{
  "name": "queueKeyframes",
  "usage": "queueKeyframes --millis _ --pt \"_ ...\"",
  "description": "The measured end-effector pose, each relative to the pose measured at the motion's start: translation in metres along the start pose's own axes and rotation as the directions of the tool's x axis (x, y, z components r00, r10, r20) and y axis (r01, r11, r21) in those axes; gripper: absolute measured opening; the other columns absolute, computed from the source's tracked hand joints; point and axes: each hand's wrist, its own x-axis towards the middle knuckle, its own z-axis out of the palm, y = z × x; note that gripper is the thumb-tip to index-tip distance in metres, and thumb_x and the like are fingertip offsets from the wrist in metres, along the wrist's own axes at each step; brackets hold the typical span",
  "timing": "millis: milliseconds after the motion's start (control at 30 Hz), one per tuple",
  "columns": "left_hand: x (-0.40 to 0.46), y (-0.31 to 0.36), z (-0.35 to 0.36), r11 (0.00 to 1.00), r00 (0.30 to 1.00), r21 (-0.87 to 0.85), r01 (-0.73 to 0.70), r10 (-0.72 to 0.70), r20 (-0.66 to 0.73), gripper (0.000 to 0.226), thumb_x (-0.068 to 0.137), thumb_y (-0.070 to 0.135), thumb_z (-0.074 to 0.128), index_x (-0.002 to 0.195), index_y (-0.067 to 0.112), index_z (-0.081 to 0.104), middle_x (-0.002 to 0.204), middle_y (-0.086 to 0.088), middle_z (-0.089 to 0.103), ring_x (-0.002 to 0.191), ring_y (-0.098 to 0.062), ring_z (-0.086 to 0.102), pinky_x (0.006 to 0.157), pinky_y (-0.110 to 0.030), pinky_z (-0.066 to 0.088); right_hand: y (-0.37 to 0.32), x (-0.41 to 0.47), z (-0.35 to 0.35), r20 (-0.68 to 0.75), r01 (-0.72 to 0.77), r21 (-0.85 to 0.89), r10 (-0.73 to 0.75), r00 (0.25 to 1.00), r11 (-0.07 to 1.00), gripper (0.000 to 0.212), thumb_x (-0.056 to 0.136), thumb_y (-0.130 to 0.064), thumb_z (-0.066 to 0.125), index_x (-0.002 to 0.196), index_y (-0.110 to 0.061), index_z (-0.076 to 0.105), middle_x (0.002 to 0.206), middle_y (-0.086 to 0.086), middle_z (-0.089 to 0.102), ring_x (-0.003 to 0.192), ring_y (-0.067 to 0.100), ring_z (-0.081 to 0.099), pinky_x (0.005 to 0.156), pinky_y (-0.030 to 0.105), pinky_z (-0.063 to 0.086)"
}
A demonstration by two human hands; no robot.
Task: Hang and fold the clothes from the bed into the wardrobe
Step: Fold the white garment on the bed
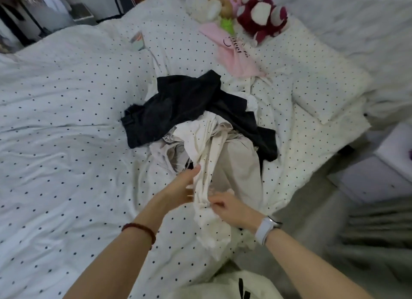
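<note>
Both hands (178, 188) (231, 207) gripping cream garment (208, 156), fingers curled

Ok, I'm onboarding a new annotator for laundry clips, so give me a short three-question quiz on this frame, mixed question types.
1. True or false: the cream-white cotton garment is gripped by both the left hand and the right hand.
2. Multiple choice: the crumpled black fabric garment lies A) on the polka-dot white duvet, at the far side of the clothes pile; B) on the floor; C) over the left forearm.
3. Fill in: the dark red plush bear sits at the ____ of the bed, beside the pink printed cloth.

Key: 1 true; 2 A; 3 head.
</note>
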Motion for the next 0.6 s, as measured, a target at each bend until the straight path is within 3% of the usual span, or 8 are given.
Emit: queueKeyframes --millis 67,167,200,267,333,400,533,600 --pt "0.018 0.001 0.023 0.995 0.995 0.059 -0.081 0.084 -0.052 0.026 0.097 0.025 0.05 0.111 0.006 0.061 0.094 -0.01 0.066 0.089 -0.027 0.064 0.076 -0.036 0.054 0.002 -0.013 -0.006 0.025 -0.021 -0.037 0.022 0.999 0.999 0.025 0.092 -0.001 0.037 0.075 0.008 0.052 0.072 0.003 0.042 0.066 0.016 0.037 0.065 0.025 0.032" --pt "0.035 -0.006 0.036 0.899 0.933 0.404 -0.171 0.279 -0.226 0.019 0.095 0.014 0.045 0.092 0.007 0.062 0.08 -0.006 0.058 0.08 -0.021 0.053 0.061 -0.028 0.042 0.001 -0.025 -0.013 0.057 -0.086 -0.066 0.09 0.994 0.994 0.024 0.095 -0.006 0.038 0.102 0.003 0.059 0.082 0.0 0.044 0.075 0.014 0.04 0.07 0.023 0.035" --pt "0.033 -0.006 0.032 0.879 0.921 0.434 -0.2 0.319 -0.221 0.022 0.096 0.012 0.043 0.093 0.005 0.063 0.079 -0.006 0.056 0.077 -0.019 0.049 0.059 -0.027 0.037 0.004 -0.024 -0.014 0.041 -0.146 -0.023 0.146 0.988 0.989 0.026 0.095 -0.009 0.04 0.111 -0.006 0.062 0.09 -0.001 0.049 0.083 0.012 0.046 0.072 0.019 0.038" --pt "0.021 -0.006 0.015 0.833 0.913 0.492 -0.252 0.374 -0.165 0.025 0.098 0.01 0.04 0.095 0.003 0.063 0.077 -0.01 0.054 0.068 -0.018 0.044 0.059 -0.026 0.032 0.008 -0.017 -0.021 -0.128 -0.249 0.123 0.265 0.956 0.96 0.03 0.096 -0.011 0.043 0.119 -0.014 0.061 0.101 -0.005 0.054 0.095 0.009 0.051 0.077 0.013 0.039" --pt "-0.003 -0.007 -0.006 0.758 0.908 0.58 -0.297 0.412 -0.074 0.026 0.098 0.011 0.039 0.089 0.002 0.062 0.069 -0.007 0.049 0.058 -0.013 0.039 0.057 -0.022 0.029 0.011 -0.001 -0.028 -0.295 -0.29 0.404 0.423 0.857 0.868 0.022 0.096 -0.013 0.044 0.105 -0.012 0.065 0.097 0.001 0.057 0.088 0.013 0.054 0.075 0.018 0.042" --pt "-0.027 -0.011 -0.019 0.679 0.897 0.645 -0.35 0.442 0.021 0.025 0.097 0.01 0.042 0.085 0.002 0.062 0.062 0.002 0.047 0.049 -0.002 0.036 0.052 -0.015 0.029 0.009 0.023 -0.033 -0.27 -0.298 0.641 0.571 0.776 0.708 0.016 0.096 -0.021 0.048 0.084 -0.016 0.058 0.086 0.007 0.055 0.073 0.016 0.052 0.067 0.024 0.044" --pt "-0.073 -0.027 -0.052 0.557 0.882 0.737 -0.381 0.459 0.109 0.032 0.097 0.006 0.043 0.068 0.01 0.055 0.058 0.009 0.043 0.051 -0.001 0.037 0.057 -0.016 0.031 -0.023 0.083 -0.022 -0.055 -0.269 0.851 0.585 0.809 0.451 0.021 0.095 -0.034 0.049 0.09 -0.015 0.055 0.086 0.005 0.058 0.081 0.022 0.057 0.072 0.034 0.05" --pt "-0.094 -0.036 -0.07 0.556 0.891 0.75 -0.359 0.443 0.098 0.03 0.098 0.008 0.042 0.078 0.012 0.063 0.064 0.009 0.053 0.056 0.001 0.043 0.06 -0.018 0.037 -0.043 0.103 -0.009 -0.081 -0.253 0.845 0.58 0.811 0.472 0.019 0.097 -0.025 0.045 0.081 -0.016 0.049 0.083 0.003 0.053 0.072 0.016 0.053 0.063 0.027 0.047"
